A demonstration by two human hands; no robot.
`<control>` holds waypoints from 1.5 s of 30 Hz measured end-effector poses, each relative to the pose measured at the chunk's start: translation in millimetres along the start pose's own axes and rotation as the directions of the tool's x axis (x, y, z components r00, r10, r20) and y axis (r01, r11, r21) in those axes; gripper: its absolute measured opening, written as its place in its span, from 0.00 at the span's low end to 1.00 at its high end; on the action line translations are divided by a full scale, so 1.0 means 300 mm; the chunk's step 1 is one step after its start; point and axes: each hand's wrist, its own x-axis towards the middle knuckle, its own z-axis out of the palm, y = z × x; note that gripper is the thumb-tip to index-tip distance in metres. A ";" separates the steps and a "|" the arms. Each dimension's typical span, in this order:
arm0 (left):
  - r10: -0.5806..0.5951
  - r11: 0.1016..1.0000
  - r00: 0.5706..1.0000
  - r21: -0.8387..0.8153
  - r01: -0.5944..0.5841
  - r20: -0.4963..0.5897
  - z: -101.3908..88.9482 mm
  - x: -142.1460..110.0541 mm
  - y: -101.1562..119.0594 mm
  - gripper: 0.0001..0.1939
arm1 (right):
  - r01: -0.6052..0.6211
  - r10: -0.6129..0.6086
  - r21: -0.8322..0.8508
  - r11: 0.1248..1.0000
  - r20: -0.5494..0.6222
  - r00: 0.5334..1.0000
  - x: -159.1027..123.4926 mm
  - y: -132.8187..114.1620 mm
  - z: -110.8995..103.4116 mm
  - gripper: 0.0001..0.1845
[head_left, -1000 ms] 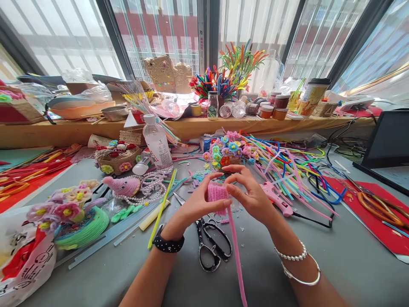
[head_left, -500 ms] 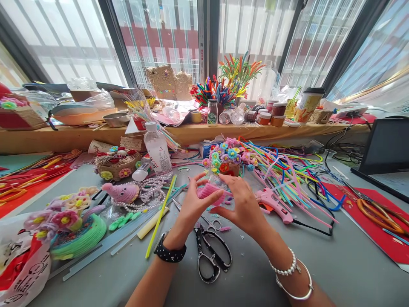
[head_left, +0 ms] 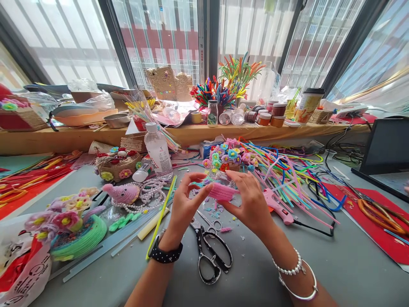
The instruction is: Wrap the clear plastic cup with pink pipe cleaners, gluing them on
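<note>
Between my two hands, above the table, is a pink ribbed fuzzy piece [head_left: 223,192]. My left hand [head_left: 188,200] pinches its left side, the thumb along the near edge and the fingers curled behind. At its right side my right hand [head_left: 247,202] grips with the thumb below and the fingers above. Black-handled scissors [head_left: 213,256] lie below the hands, with small silver scissors [head_left: 212,222] just above them. A short pink fuzzy scrap [head_left: 226,229] rests beside the small pair. The pink glue gun [head_left: 277,207] lies right of my right hand.
Several loose pipe cleaners [head_left: 287,170] spread at the right. A water bottle [head_left: 158,151], bead strings [head_left: 153,194] and a pink crocheted-looking figure [head_left: 123,192] stand or lie at the left. Orange-handled scissors [head_left: 380,215] rest on red sheets, near a laptop [head_left: 383,149].
The pink piece has shifted right and tilted, showing its ribbed side more. My left hand has drawn slightly left and my right hand slightly right, exposing scraps behind.
</note>
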 end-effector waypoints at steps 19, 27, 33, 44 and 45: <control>0.145 0.982 0.968 0.088 -0.165 0.204 0.000 -0.007 -0.005 0.07 | 0.039 -0.036 -0.029 0.999 0.104 0.994 0.004 0.025 -0.018 0.32; 0.013 0.996 1.000 -0.088 -0.014 -0.010 0.019 -0.003 -0.019 0.08 | 0.096 -0.095 -0.002 0.995 -0.139 0.986 0.008 0.013 -0.025 0.26; -0.012 0.993 0.999 -0.116 0.007 -0.047 0.027 -0.006 -0.013 0.08 | 0.010 0.015 0.088 0.996 -0.280 0.960 -0.002 -0.012 -0.026 0.11; -0.005 0.989 0.989 -0.148 -0.017 -0.145 0.048 -0.017 -0.011 0.09 | -0.030 0.049 0.075 0.997 -0.268 0.962 -0.012 -0.025 -0.012 0.19; -0.005 0.988 0.989 -0.156 -0.019 -0.151 0.048 -0.017 -0.008 0.09 | -0.082 0.111 0.148 0.986 -0.205 0.972 -0.012 -0.028 -0.006 0.19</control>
